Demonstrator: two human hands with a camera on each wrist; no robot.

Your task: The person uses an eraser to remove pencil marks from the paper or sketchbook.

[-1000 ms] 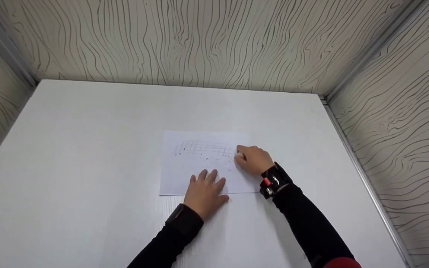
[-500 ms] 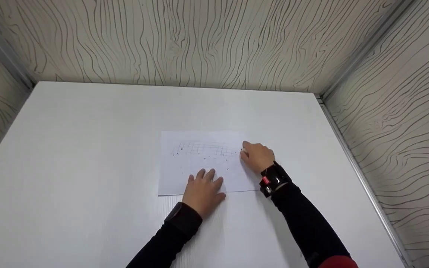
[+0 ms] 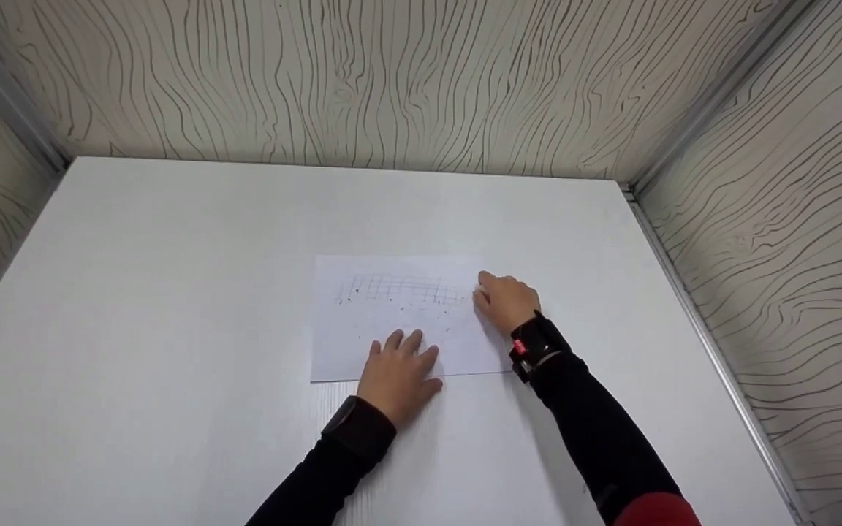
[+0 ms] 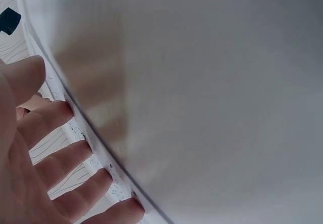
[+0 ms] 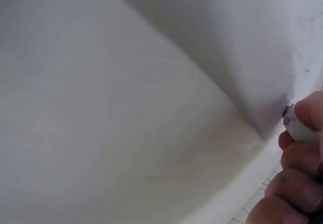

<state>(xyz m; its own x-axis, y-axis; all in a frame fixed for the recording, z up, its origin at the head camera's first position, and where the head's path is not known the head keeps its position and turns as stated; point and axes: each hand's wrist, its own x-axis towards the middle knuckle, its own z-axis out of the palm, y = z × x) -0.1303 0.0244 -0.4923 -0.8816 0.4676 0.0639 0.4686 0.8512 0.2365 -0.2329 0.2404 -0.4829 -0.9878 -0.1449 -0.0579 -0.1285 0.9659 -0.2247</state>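
A white sheet of paper (image 3: 340, 351) lies on the white table, with a faint pencil grid (image 3: 400, 287) across its upper half and small dark crumbs scattered below the lines. My left hand (image 3: 397, 380) rests on the paper's near edge, fingers spread and fairly straight. Its fingertips (image 4: 103, 178) touch the sheet along that edge in the left wrist view. At the paper's right side, my right hand (image 3: 509, 303) pinches a small white eraser (image 5: 301, 132), its tip smudged dark. In the head view the fingers mostly hide the eraser.
The white table (image 3: 172, 292) extends around the sheet on all sides. Panels with a wood-grain line pattern (image 3: 362, 80) stand behind it and at both sides, joined by grey metal posts (image 3: 728, 95).
My right hand has shifted right and slightly away from me, from the grid's right end to the paper's right edge. The left hand keeps its place on the sheet.
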